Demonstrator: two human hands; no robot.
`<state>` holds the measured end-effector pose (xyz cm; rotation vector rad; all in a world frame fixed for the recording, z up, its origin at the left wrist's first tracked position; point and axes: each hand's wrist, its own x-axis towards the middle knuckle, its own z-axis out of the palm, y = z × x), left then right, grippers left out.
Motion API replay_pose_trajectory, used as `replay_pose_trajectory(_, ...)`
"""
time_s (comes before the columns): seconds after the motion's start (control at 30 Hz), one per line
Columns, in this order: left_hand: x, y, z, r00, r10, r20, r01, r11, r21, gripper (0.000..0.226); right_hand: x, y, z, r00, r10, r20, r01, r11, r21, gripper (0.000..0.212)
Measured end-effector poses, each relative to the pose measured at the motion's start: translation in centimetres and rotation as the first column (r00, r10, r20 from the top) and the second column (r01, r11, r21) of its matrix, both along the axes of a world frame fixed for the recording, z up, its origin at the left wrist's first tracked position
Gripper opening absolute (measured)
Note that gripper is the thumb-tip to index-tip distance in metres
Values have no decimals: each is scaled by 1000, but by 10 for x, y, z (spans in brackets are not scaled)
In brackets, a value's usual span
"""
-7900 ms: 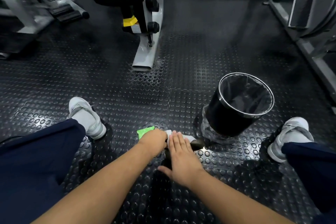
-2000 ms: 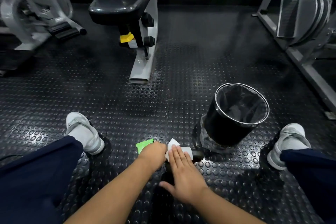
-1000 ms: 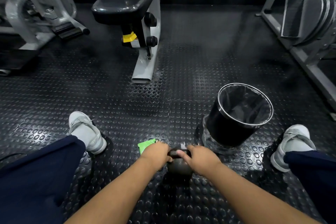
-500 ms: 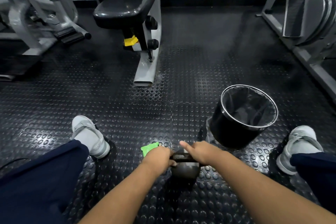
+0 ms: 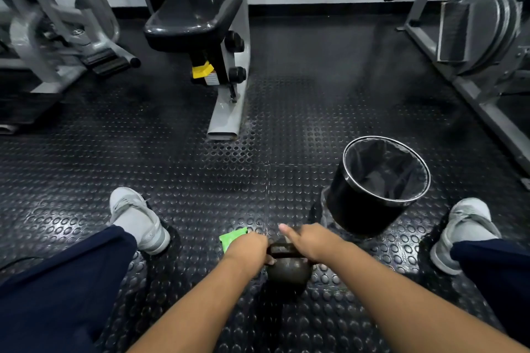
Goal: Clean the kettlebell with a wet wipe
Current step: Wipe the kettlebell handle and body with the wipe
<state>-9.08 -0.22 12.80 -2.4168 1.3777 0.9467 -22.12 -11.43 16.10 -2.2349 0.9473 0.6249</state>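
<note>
Our left hand [image 5: 248,249] is clenched round the left end of the kettlebell [image 5: 288,274] handle, knuckles up, fingers tucked under the bar out of sight. Our right hand [image 5: 311,241] grasps the right side of that handle, fingers wrapped over it, while the thumb sticks out straight on the far side of the kettlebell. The kettlebell itself stands upright on the studded rubber floor [image 5: 200,180], its round dark body just nearer to us than both hands, between our forearms. Just left of the kettlebell and a little beyond it, a green packet [image 5: 232,238] lies flat, partly hidden by our left hand. Beyond the kettlebell to the right, near but apart, stands a black bin [image 5: 364,209] with a metal rim and a dark liner. Well left of the kettlebell is our left shoe [image 5: 137,221], well right of it our right shoe [image 5: 464,232], both grey, each below a navy trouser leg [image 5: 57,281]. Far beyond the kettlebell stands a padded machine seat [image 5: 195,17]
</note>
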Motion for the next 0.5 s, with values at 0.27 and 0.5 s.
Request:
replay_pose_trajectory(0.27,0,-2,-5,998,4,55,-6,1000,25,27,21,17,-4,1000,24,-11,-24,999,29,97)
replay_pose_trajectory(0.5,-1,-1,-3,998,-19,55,19,1000,-9,30,16,12,-13,998,-33,44,29,995,95,88)
